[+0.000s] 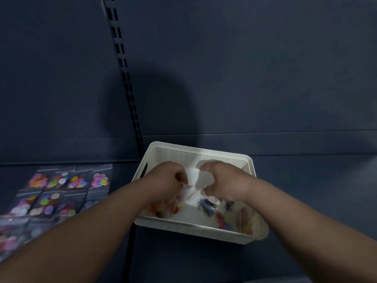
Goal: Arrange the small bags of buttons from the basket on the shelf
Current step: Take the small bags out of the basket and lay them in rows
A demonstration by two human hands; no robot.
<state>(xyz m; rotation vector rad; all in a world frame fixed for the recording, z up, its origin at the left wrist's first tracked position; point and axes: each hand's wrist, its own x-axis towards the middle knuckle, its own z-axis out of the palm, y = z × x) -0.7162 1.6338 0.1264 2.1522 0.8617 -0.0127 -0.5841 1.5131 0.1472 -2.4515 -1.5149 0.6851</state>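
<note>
A white perforated basket (201, 149) stands on the dark shelf (306, 190). Both hands reach inside it. My left hand (165, 180) has its fingers curled around a clear bag of buttons (189, 189) over the basket's left side. My right hand (222, 179) is curled on the other end of the same clear plastic; the grip is blurred. Beneath the hands lie more bags with purple buttons (206, 206) and orange and pink ones (222, 220). Rows of small bags of coloured buttons (67, 188) lie flat on the shelf to the left.
The shelf's dark back panel rises behind the basket, with a slotted upright strip (126, 78) running down to the basket's left rear corner. Bare shelf surface stretches to the right of the basket. More button bags lie blurred at the near left edge (12, 231).
</note>
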